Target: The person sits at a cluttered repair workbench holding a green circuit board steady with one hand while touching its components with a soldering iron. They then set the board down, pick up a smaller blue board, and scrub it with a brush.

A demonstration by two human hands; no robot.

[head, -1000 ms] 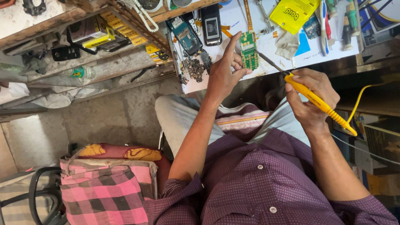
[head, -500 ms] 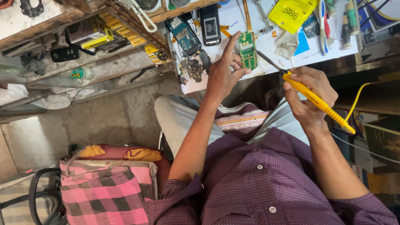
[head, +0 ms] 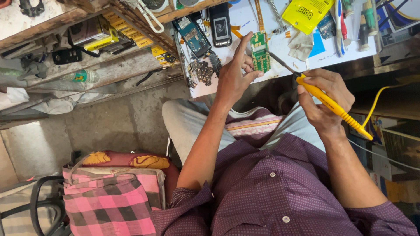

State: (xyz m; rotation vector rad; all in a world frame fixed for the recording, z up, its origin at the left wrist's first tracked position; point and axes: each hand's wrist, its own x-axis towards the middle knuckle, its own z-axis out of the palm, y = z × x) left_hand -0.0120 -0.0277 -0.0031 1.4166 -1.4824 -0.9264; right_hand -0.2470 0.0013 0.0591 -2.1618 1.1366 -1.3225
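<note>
Head view, looking straight down: a small green circuit board (head: 260, 52) is steadied at the upper middle of the frame by the left hand (head: 234, 74), whose thumb and fingertips are pinched on the board's lower edge while the index finger is stretched up along its left side. The board is held just over a white work surface (head: 245, 17) crowded with parts. A yellow-handled soldering iron (head: 326, 100) is gripped pen-fashion in the right hand (head: 326, 98) at right of centre, all fingers closed round the handle, and its dark tip is pointed up and left to the board's right edge; whether tip and board touch cannot be told. A yellow cord (head: 380, 98) is trailed from the handle's end toward the right edge of the frame.

The board is judged light, thin, stiff and fragile, best taken by its bare edges, away from its soldered parts and the hot tip. The iron is judged light and rigid, safely held only by its ribbed handle.

A black keypad phone (head: 220, 24) and an opened phone with a blue back (head: 192, 35) are laid left of the board, a yellow packet (head: 306, 13) upper right. A pink checked cloth bag (head: 109, 201) is seen at lower left.
</note>
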